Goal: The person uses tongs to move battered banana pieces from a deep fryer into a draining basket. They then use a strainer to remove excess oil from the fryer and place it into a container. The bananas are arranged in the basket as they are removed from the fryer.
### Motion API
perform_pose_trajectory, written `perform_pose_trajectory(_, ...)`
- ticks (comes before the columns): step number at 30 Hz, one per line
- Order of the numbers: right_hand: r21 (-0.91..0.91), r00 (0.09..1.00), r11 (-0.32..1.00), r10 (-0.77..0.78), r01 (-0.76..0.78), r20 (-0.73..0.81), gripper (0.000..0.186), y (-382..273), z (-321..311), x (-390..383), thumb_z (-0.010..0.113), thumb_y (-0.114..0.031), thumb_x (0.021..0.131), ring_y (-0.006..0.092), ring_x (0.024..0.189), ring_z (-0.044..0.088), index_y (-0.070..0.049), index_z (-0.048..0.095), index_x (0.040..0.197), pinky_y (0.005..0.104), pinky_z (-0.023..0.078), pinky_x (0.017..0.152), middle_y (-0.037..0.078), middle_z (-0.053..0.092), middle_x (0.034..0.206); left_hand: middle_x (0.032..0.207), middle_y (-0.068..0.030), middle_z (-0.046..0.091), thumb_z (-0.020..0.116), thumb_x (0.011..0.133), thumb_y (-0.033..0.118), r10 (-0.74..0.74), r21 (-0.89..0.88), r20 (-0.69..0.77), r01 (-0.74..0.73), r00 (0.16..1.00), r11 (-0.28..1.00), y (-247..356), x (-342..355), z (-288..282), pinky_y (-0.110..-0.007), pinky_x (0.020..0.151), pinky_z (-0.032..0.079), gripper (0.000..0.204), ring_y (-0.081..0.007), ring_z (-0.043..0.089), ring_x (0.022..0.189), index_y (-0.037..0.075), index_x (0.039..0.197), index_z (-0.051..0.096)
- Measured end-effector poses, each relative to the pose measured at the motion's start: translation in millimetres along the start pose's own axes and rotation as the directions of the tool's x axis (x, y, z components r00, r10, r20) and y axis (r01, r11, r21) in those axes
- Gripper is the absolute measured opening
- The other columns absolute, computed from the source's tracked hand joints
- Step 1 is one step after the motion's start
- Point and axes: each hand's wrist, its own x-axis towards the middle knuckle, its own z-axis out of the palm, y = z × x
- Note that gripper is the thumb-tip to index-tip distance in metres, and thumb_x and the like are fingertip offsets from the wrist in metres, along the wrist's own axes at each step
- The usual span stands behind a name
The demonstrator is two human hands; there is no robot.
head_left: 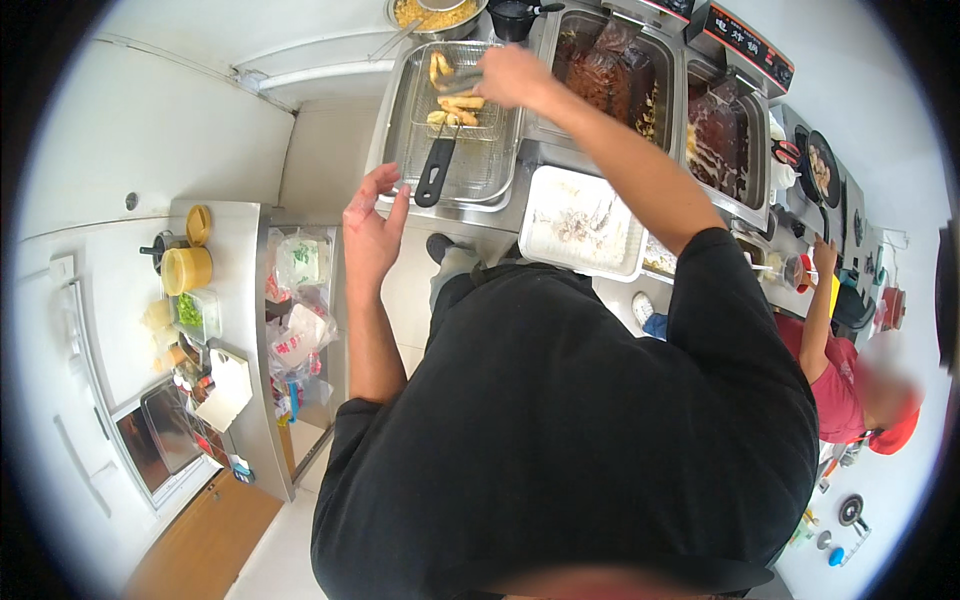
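My right hand [512,76] is closed on what look like dark tongs [460,82], reaching over a wire rack in a metal tray [398,140]. The tips of the tongs are at a curved golden fried piece [438,70]. Just nearer lie several more golden fried pieces [460,104] in a frying basket, whose black handle [435,172] points toward me. Left of that handle my left hand [375,215] is raised, its fingers apart and nothing in it.
Right of the tray sit two oil fryers [655,90] [745,150]. A white tray [537,225] with floury residue stands at the counter's front edge. A bowl of yellow crumbs [470,28] is at the back. At the far right, a person in red [840,385] reaches toward a pan [822,165].
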Motion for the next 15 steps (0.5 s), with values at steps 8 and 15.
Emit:
perform_pose_trajectory(8,-0.244,0.998,0.969,0.054,-0.051,0.007,0.038,129,-97,-91,0.075,-0.027,0.078,0.0360,0.097,0.071,0.002,0.073,0.103,0.0477,0.058,0.082,0.021,0.073,0.101,0.106,-0.0144,0.071,0.069,0.091,0.008,-0.038,0.006,0.051,0.038,0.998,0.999,-2,3,4,-0.035,0.089,0.052,0.032,-0.0230,0.067,0.096,0.002,0.122,0.063)
perform_pose_trajectory(15,-0.379,0.937,0.916,0.239,-0.131,0.255,0.045,170,-64,-110,0.079,-0.027,0.073,0.0357,0.099,0.069,-0.006,0.074,0.112,0.0431,0.055,0.089,0.020,0.073,0.105,0.107,-0.0146,0.071,0.069,0.091,0.010,0.019,-0.079,0.117,-0.009,0.993,0.997,6,21,20,-0.037,0.088,0.053,0.033,-0.0243,0.068,0.099,0.003,0.122,0.064)
